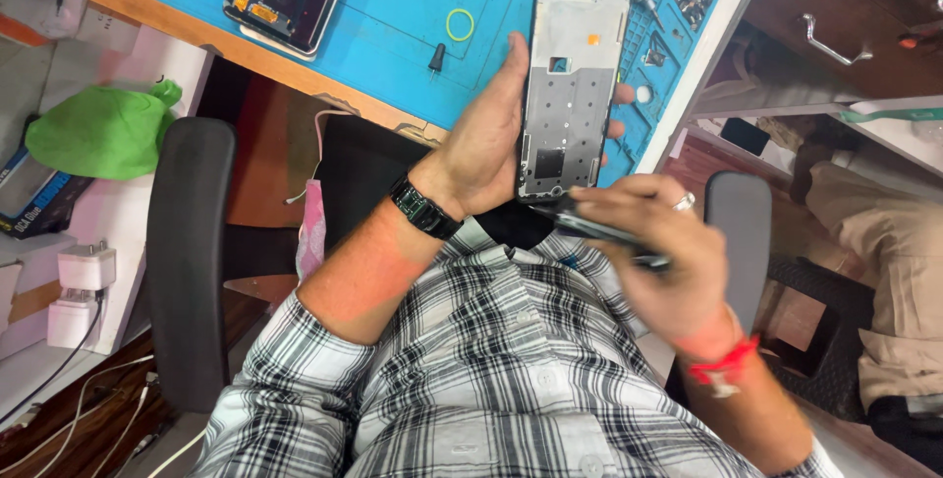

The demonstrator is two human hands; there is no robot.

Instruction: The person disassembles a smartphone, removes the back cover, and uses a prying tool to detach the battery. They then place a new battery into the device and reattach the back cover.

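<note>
Your left hand (488, 139) holds a phone frame (573, 80) whose inner plate looks like matt grey metal with a dark plastic rim. The tool (604, 232) in your right hand (660, 260) has a glossy dark shaft. The mat (413, 16) on the bench looks like smooth matt blue rubber; the bench edge (246, 51) is bare wood. Your shirt (491, 380) is soft checked cloth.

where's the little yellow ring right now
In the head view the yellow ring lies flat on the blue work mat, upper middle, just above a small black tip and left of the phone frame held in the left hand.
</note>
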